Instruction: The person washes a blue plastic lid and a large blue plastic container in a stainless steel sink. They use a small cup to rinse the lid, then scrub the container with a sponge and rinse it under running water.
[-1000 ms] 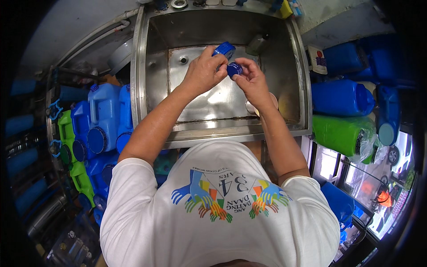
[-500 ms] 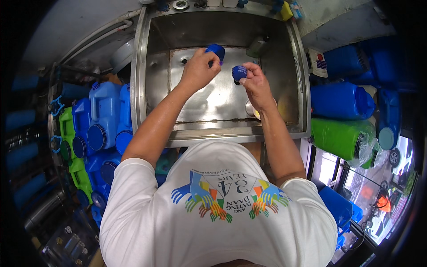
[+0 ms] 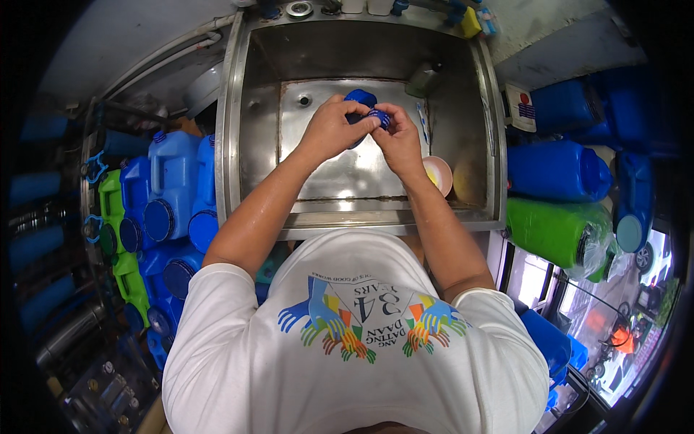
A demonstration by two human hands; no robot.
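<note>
Both my hands meet over the stainless steel sink (image 3: 318, 177). My left hand (image 3: 334, 129) is closed round a dark blue plastic piece (image 3: 360, 95), whose rounded top shows beyond the fingers; its exact kind I cannot tell. Between the fingertips of my right hand (image 3: 397, 137) is a small round blue cap (image 3: 381, 116) with white print. The cap touches or nearly touches the left thumb. Fingers hide most of both pieces. Beside my right wrist, a pinkish bowl (image 3: 445, 176) with something yellow inside stands in the sink.
A toothbrush (image 3: 422, 121) and a greenish bottle (image 3: 421, 81) lie along the sink's right side; the drain hole (image 3: 304, 100) is at far left. Blue jugs (image 3: 171, 188) and green ones (image 3: 112, 210) are stacked left. More blue containers (image 3: 557, 170) and a green one (image 3: 546, 224) stand right.
My right hand has moved left with the cap, up to my left hand. The left hand has shifted slightly nearer. The bowl and toothbrush now show more fully.
</note>
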